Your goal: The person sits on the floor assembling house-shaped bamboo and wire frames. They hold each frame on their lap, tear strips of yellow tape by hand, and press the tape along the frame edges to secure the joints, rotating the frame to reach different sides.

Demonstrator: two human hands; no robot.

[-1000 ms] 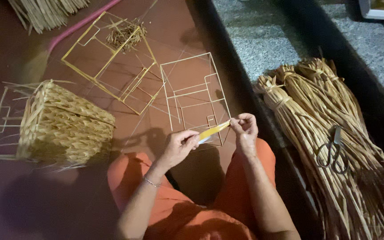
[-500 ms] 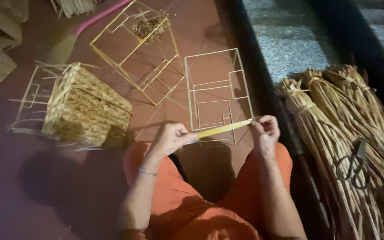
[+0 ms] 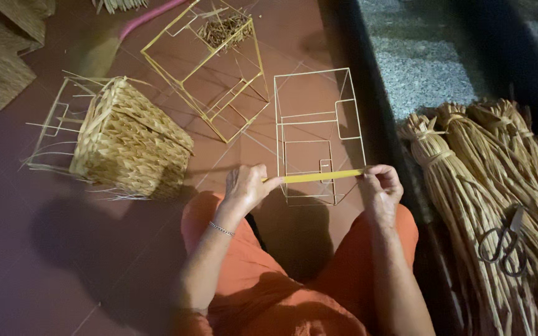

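A flat yellow straw strip (image 3: 319, 177) is stretched level between my two hands above my orange-clad knees. My left hand (image 3: 247, 186) pinches its left end, and a thin bracelet sits on that wrist. My right hand (image 3: 381, 185) pinches the right end. Just beyond the strip a bare white wire frame (image 3: 316, 127) lies on the red tiled floor. A partly woven straw basket (image 3: 129, 140) on a wire frame rests to the left of my left hand.
A yellow wire frame (image 3: 203, 68) holding straw scraps lies further back. Tied bundles of straw (image 3: 493, 180) lie on the right with scissors (image 3: 504, 244) on top. A grey stone step (image 3: 418, 62) rises at the right. Woven pieces (image 3: 1, 56) sit at top left.
My hands have moved apart, and the strip between them is drawn out longer and level. The view has shifted, so the floor items sit more to the right and lower.
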